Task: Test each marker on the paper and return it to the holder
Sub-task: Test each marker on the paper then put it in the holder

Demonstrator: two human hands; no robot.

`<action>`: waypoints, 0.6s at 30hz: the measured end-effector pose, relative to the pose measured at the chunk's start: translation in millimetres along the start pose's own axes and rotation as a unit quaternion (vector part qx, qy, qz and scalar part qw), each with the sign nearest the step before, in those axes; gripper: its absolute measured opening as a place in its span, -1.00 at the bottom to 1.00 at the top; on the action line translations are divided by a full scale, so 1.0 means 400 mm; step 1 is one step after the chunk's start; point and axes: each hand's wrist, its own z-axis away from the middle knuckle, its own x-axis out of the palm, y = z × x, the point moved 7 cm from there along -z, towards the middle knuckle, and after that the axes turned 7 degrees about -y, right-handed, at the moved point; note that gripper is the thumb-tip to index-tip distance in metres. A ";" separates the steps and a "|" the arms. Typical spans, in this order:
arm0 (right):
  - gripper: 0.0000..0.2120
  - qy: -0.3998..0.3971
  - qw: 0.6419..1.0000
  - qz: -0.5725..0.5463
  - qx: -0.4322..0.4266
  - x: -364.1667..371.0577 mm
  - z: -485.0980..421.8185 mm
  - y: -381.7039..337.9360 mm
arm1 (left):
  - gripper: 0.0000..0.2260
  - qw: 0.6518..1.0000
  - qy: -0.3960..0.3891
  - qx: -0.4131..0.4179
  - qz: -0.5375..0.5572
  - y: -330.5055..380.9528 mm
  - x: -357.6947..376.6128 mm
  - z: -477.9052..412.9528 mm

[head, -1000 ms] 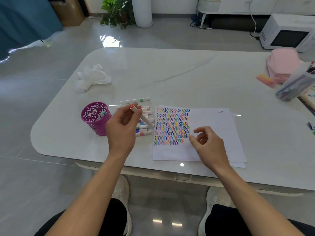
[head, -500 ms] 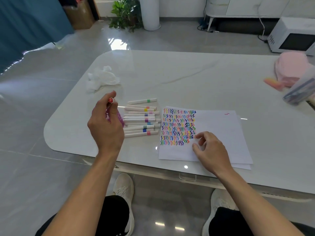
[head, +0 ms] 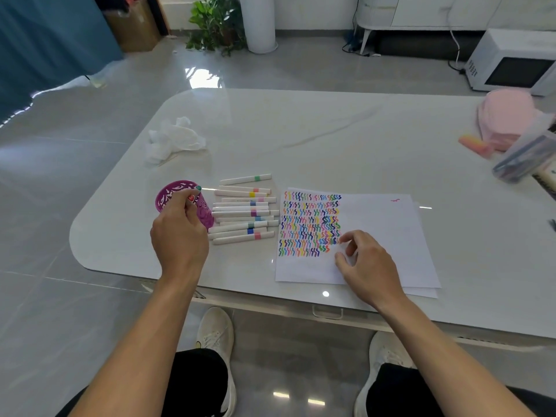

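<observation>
A purple cut-out holder (head: 168,196) stands on the white table, left of a row of several white markers (head: 243,213) with coloured bands. My left hand (head: 180,233) is over the holder, its fingers closed on a marker with a red end (head: 191,198), which points down into the holder; a teal-ended marker (head: 198,188) stands in it. White paper (head: 376,224) filled with coloured zigzag strokes lies to the right. My right hand (head: 365,263) rests on the paper's lower part, fingers bent, holding nothing.
A crumpled white tissue (head: 171,139) lies at the back left. At the far right are a pink cloth (head: 505,115), a pink-yellow eraser (head: 477,144) and a clear case of pens (head: 525,159). The table's front edge (head: 270,299) runs just before my knees.
My left hand carried the red-ended marker from above the marker row leftward and lowered it into the holder. My right hand stayed on the paper.
</observation>
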 end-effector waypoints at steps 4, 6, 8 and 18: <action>-0.78 0.000 1.000 0.007 0.002 -0.001 0.000 -0.002 | -0.72 1.000 -0.008 0.008 -0.012 -0.013 0.016 -0.007; -0.77 -0.001 1.000 0.011 0.001 -0.001 -0.001 -0.004 | -0.69 1.000 -0.012 0.010 -0.012 -0.011 0.021 -0.006; -0.77 -0.003 1.000 0.013 0.002 -0.001 0.000 -0.005 | -0.64 1.000 -0.010 0.011 -0.012 -0.005 0.022 -0.003; -0.78 -0.007 1.000 0.012 0.008 -0.006 -0.001 -0.007 | -0.70 0.987 -0.005 0.161 -0.021 0.082 0.061 0.054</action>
